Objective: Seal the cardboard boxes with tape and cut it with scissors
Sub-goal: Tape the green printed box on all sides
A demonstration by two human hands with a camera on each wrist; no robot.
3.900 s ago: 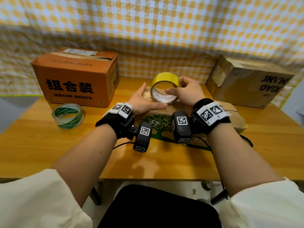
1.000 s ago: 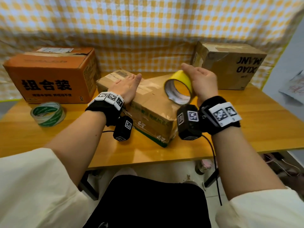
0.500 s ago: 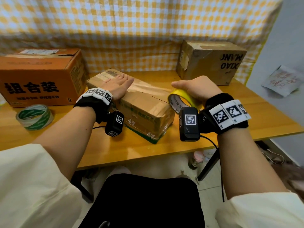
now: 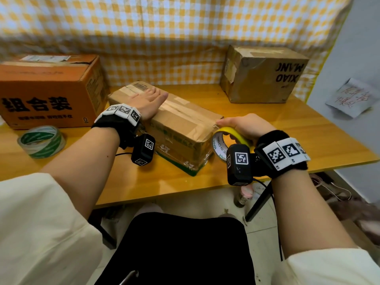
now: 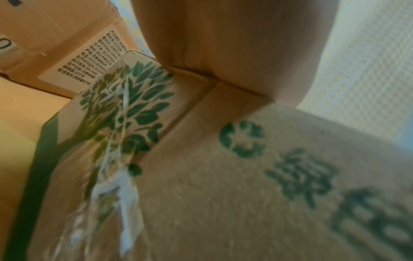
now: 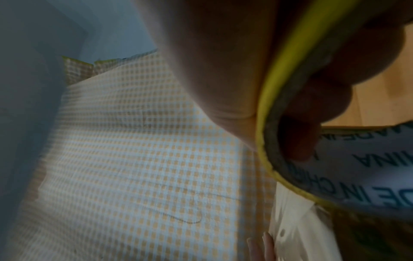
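A long brown cardboard box with green print lies at an angle in the middle of the table. My left hand rests flat on its far top, fingers straight. In the left wrist view the palm presses on the box edge. My right hand grips a yellow tape roll at the box's near right corner, thumb on top and fingers curled through the core. In the right wrist view the fingers hook inside the roll. No scissors are in view.
An orange box stands at the back left with a green and white tape roll in front of it. A brown box sits at the back right. The table ends close on the right; checked cloth hangs behind.
My right hand has brought the yellow roll down from above the box to its near right corner. The left hand stays flat on the box. My view has swung to the right.
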